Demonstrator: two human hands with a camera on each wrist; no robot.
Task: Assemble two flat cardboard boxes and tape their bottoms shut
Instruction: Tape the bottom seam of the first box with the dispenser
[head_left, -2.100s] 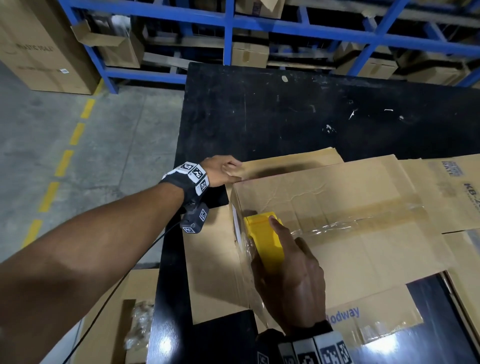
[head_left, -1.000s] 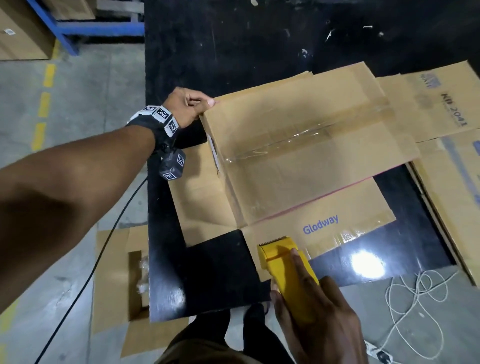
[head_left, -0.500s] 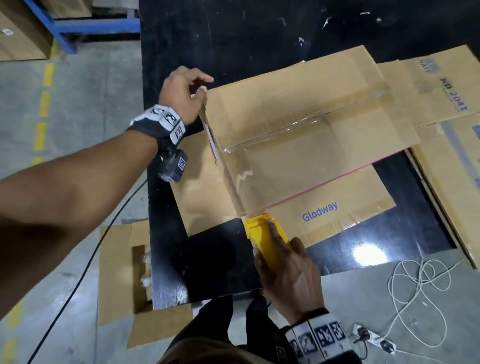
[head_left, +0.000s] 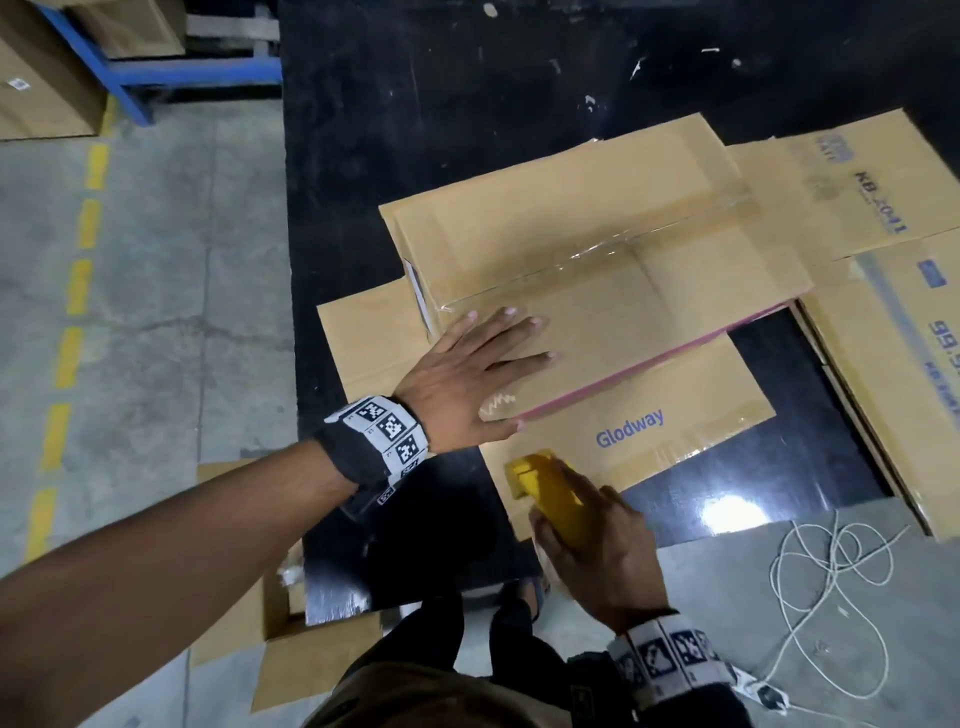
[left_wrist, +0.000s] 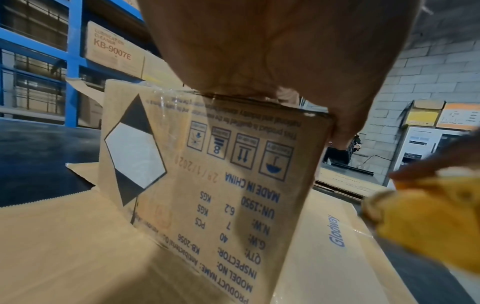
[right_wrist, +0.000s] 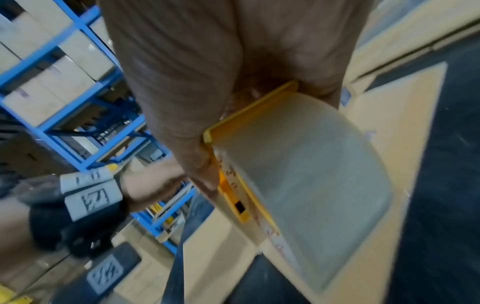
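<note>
An assembled cardboard box (head_left: 623, 270) stands bottom-up on the black table (head_left: 467, 104), with clear tape (head_left: 597, 254) along its closed flap seam. My left hand (head_left: 483, 364) lies flat with straight fingers on the box's near left corner. The left wrist view shows the printed box side (left_wrist: 207, 185) under my palm. My right hand (head_left: 592, 535) grips a yellow tape dispenser (head_left: 545, 488) just in front of the box, over the lower flap printed "Glodway" (head_left: 628, 431). The right wrist view shows the dispenser (right_wrist: 285, 164) with its tape roll in my grip.
Flat cardboard boxes (head_left: 883, 218) lie stacked at the right of the table. An open carton (head_left: 291, 644) sits on the floor below the table's near left corner. A white cable (head_left: 831, 571) coils on the floor at the right. Blue shelving (head_left: 130, 67) stands far left.
My left hand left the box's far left corner and now lies flat on its near left top. The right hand has pulled the dispenser off the box toward me.
</note>
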